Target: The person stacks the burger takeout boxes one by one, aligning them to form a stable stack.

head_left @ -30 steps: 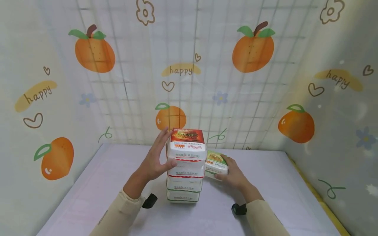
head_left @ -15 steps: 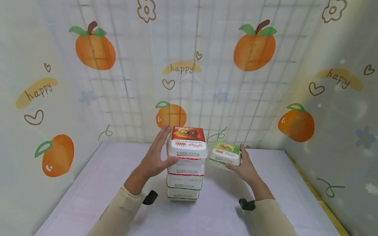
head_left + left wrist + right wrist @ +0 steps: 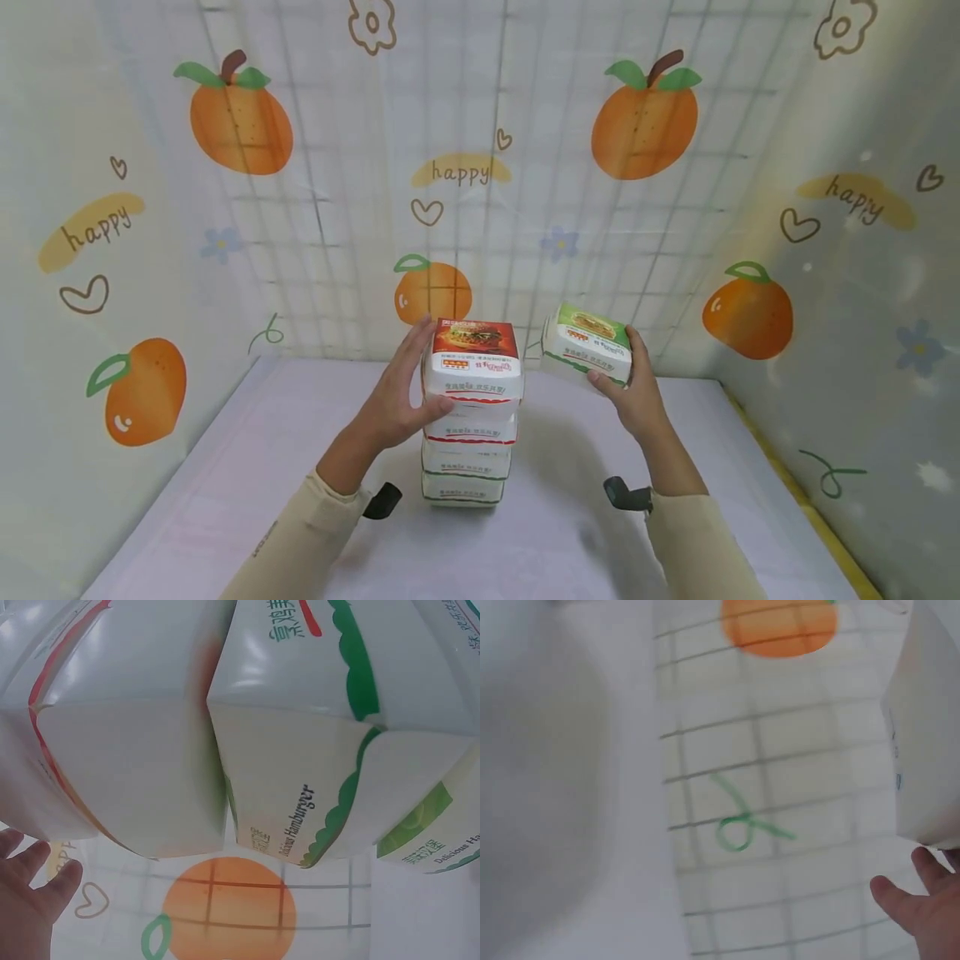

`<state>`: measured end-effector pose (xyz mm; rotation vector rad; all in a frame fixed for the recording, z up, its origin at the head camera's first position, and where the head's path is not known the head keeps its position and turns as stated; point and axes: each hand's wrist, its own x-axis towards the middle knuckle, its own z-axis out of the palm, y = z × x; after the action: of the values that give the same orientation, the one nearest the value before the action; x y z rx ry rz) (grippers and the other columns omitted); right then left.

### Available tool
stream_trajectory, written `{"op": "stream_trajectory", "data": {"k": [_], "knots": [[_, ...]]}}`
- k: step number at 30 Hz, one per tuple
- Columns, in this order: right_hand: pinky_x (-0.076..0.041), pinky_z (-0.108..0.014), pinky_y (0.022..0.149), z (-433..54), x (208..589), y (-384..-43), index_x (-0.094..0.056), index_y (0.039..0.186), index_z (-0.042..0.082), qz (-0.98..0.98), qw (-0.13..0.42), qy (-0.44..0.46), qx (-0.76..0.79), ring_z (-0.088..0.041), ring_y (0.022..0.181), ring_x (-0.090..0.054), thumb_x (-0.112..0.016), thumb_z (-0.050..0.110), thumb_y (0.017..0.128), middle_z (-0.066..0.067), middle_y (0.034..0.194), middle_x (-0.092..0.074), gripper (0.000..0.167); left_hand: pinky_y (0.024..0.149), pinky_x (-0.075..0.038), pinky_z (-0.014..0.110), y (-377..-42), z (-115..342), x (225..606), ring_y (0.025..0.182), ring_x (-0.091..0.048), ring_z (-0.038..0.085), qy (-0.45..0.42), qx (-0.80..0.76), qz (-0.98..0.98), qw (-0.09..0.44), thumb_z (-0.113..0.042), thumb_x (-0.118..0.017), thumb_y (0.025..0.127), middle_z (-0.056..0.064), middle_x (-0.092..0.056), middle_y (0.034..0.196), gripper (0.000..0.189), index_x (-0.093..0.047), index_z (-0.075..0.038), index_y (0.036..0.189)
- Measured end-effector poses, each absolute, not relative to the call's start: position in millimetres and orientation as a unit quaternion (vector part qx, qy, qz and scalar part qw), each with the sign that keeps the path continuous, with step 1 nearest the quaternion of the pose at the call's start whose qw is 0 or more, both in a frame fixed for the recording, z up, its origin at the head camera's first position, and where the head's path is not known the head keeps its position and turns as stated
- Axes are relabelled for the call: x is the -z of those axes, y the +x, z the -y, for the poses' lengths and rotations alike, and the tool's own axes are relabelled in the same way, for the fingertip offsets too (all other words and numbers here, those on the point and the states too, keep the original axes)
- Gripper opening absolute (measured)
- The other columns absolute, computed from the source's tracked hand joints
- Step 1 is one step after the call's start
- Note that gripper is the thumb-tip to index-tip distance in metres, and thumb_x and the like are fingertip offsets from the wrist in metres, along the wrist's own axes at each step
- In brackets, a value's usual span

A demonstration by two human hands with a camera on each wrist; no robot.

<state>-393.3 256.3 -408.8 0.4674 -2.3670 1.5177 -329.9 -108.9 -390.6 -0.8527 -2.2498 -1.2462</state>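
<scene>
A stack of several white burger boxes stands on the table in the head view, topped by a red burger box (image 3: 472,379). My left hand (image 3: 390,408) rests along the stack's left side, fingers straight, with the thumb at the front of the top box. In the left wrist view the stack fills the upper part, including a green-edged burger box (image 3: 292,772). To the right, my right hand (image 3: 637,396) holds a green-topped burger box (image 3: 588,346) by its right end between thumb and fingers. That box is raised and tilted, close to the level of the stack's top.
A pale table (image 3: 555,550) spreads under the stack, with a yellow strip (image 3: 810,508) along its right edge. Behind and at both sides hangs a white curtain (image 3: 540,100) printed with oranges. A dark wrist camera (image 3: 626,493) sits on the right wrist.
My right hand has lifted the green-topped burger box from beside the stack up and to the right, and the box is now tilted. My left hand has stayed by the stack.
</scene>
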Motion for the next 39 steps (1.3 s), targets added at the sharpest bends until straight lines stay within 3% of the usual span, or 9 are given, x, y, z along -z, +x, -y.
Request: {"op": "stream_trajectory", "data": {"k": [3, 6, 15, 29, 39], "knots": [[-0.043, -0.017, 0.090, -251.1, 393.0, -386.8, 0.001, 0.157, 0.023, 0.805, 0.165, 0.181, -0.541, -0.023, 0.120, -0.046, -0.070, 0.019, 0.090, -0.015, 0.151, -0.027, 0.098, 0.104, -0.026, 0.065, -330.4, 108.0, 390.7, 0.145, -0.012, 0.013, -0.309, 0.449, 0.811, 0.213, -0.068, -0.055, 0.084, -0.013, -0.007, 0.161, 0.094, -0.013, -0.027, 0.157], [-0.045, -0.014, 0.087, -244.9, 378.1, -383.2, -0.002, 0.157, 0.023, 0.789, 0.179, 0.205, -0.551, -0.016, 0.115, -0.049, -0.071, 0.013, 0.088, -0.014, 0.150, -0.028, 0.098, 0.105, -0.027, 0.064, -331.1, 107.6, 390.6, 0.145, -0.014, 0.013, -0.311, 0.448, 0.810, 0.218, -0.068, -0.054, 0.084, -0.012, -0.009, 0.161, 0.094, -0.013, -0.027, 0.157], [-0.048, -0.020, 0.089, -220.9, 339.3, -372.6, -0.004, 0.157, 0.029, 0.748, 0.200, 0.248, -0.583, -0.016, 0.114, -0.053, -0.072, 0.008, 0.084, -0.007, 0.153, -0.029, 0.101, 0.104, -0.028, 0.063, -332.0, 107.9, 390.0, 0.144, -0.015, 0.013, -0.311, 0.449, 0.809, 0.218, -0.067, -0.056, 0.084, -0.012, -0.008, 0.161, 0.094, -0.013, -0.026, 0.157], [-0.050, -0.026, 0.089, -180.3, 319.7, -363.0, -0.006, 0.157, 0.028, 0.708, 0.171, 0.327, -0.603, -0.021, 0.113, -0.058, -0.068, 0.006, 0.085, -0.015, 0.140, -0.045, 0.097, 0.105, -0.028, 0.063, -329.5, 107.9, 389.6, 0.143, -0.018, 0.014, -0.305, 0.459, 0.806, 0.216, -0.067, -0.056, 0.084, -0.013, -0.011, 0.160, 0.096, -0.012, -0.025, 0.158], [-0.053, -0.032, 0.085, -152.1, 317.2, -356.9, -0.006, 0.157, 0.027, 0.689, 0.148, 0.367, -0.608, -0.024, 0.106, -0.063, -0.068, 0.011, 0.086, -0.017, 0.131, -0.054, 0.096, 0.104, -0.030, 0.063, -330.4, 109.7, 388.1, 0.140, -0.024, 0.014, -0.304, 0.470, 0.802, 0.210, -0.062, -0.060, 0.084, -0.010, -0.017, 0.159, 0.093, -0.007, -0.037, 0.156]]}}
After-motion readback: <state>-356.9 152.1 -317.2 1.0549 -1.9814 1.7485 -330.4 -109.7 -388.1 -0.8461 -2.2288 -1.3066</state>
